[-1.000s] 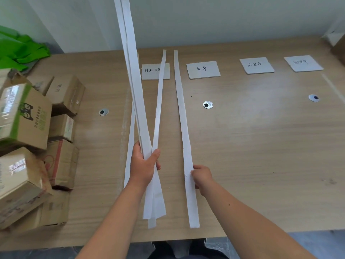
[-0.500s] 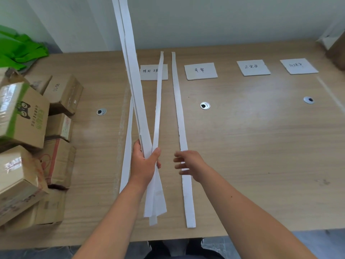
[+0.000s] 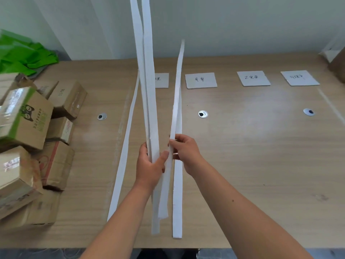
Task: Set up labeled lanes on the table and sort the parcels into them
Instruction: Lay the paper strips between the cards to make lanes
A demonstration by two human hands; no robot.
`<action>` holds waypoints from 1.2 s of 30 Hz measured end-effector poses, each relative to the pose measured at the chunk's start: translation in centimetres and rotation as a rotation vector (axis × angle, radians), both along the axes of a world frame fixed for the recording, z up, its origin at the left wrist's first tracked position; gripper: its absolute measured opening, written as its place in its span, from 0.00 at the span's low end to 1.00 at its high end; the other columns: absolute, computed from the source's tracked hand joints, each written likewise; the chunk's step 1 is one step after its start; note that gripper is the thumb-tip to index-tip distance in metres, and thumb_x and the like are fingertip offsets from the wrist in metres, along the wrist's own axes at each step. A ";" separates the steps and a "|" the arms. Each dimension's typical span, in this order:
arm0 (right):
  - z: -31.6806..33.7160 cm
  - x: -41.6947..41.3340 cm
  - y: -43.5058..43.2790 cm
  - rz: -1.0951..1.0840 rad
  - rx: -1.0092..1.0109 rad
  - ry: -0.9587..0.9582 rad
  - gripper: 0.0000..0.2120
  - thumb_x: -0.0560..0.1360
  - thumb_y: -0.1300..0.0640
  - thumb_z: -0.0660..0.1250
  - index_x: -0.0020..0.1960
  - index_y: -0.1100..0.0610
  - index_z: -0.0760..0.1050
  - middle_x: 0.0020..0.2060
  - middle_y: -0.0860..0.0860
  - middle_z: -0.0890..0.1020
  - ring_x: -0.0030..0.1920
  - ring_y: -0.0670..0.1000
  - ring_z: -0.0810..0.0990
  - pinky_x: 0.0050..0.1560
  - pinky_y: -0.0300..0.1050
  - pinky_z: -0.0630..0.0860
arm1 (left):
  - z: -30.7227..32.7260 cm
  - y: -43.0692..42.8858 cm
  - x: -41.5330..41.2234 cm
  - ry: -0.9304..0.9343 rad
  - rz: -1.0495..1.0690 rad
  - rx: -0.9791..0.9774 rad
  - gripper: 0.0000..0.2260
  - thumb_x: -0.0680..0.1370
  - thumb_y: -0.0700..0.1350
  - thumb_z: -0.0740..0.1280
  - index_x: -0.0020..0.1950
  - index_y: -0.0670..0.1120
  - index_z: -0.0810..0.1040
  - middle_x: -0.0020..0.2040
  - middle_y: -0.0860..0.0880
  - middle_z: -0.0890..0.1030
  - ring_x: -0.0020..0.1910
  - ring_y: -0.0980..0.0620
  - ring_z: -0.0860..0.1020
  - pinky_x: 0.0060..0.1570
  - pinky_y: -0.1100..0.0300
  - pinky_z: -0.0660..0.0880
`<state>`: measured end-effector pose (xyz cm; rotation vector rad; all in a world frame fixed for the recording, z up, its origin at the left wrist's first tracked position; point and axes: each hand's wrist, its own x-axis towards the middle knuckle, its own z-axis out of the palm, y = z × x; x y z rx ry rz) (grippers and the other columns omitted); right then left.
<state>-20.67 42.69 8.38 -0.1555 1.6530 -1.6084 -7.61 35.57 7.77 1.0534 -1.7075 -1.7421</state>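
Observation:
My left hand point(image 3: 149, 165) is shut around a bundle of long white strips point(image 3: 147, 71) held upright, their tops out of view. My right hand point(image 3: 184, 150) pinches one thinner strip point(image 3: 179, 81) beside the bundle, and its top end stands in the air. Two more strips lie flat on the wooden table point(image 3: 252, 156): one point(image 3: 177, 206) just under my right hand, one point(image 3: 123, 156) to the left. Four white label cards sit in a row at the back point(image 3: 162, 80) point(image 3: 200, 80) point(image 3: 253, 78) point(image 3: 299, 77); the bundle half hides the leftmost one. Cardboard parcels point(image 3: 28, 118) are piled at the table's left.
A green bag point(image 3: 22, 55) lies at the back left. Three round cable grommets point(image 3: 102, 116) point(image 3: 203, 114) point(image 3: 309, 111) are set in the tabletop. A brown box point(image 3: 338, 60) stands at the far right corner. A wall runs behind the table.
My right hand left the strip lying on the table and moved up and left to pinch the thin strip by the bundle. That strip's far end rose off the table.

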 end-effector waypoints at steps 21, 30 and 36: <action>-5.6 -11.5 15.6 -0.378 0.405 0.021 0.10 0.76 0.68 0.60 0.42 0.62 0.79 0.37 0.57 0.75 0.35 0.57 0.74 0.40 0.51 0.74 | -0.7 4.4 -8.8 -0.002 -0.157 0.076 0.08 0.83 0.39 0.69 0.60 0.48 0.75 0.41 0.45 0.82 0.29 0.44 0.76 0.32 0.51 0.77; -9.0 -19.1 25.4 -0.204 0.524 0.034 0.12 0.75 0.68 0.60 0.38 0.58 0.79 0.33 0.54 0.74 0.36 0.56 0.71 0.39 0.47 0.69 | -1.3 14.1 -16.1 -0.041 -0.072 0.023 0.08 0.83 0.41 0.70 0.60 0.51 0.76 0.42 0.43 0.82 0.30 0.45 0.77 0.33 0.50 0.77; -10.3 -20.3 30.7 -0.105 0.556 -0.025 0.17 0.74 0.69 0.60 0.39 0.54 0.84 0.32 0.50 0.84 0.34 0.56 0.81 0.36 0.45 0.78 | -0.8 19.4 -18.4 -0.046 -0.007 0.032 0.08 0.84 0.41 0.69 0.61 0.49 0.76 0.42 0.44 0.82 0.31 0.45 0.78 0.34 0.51 0.79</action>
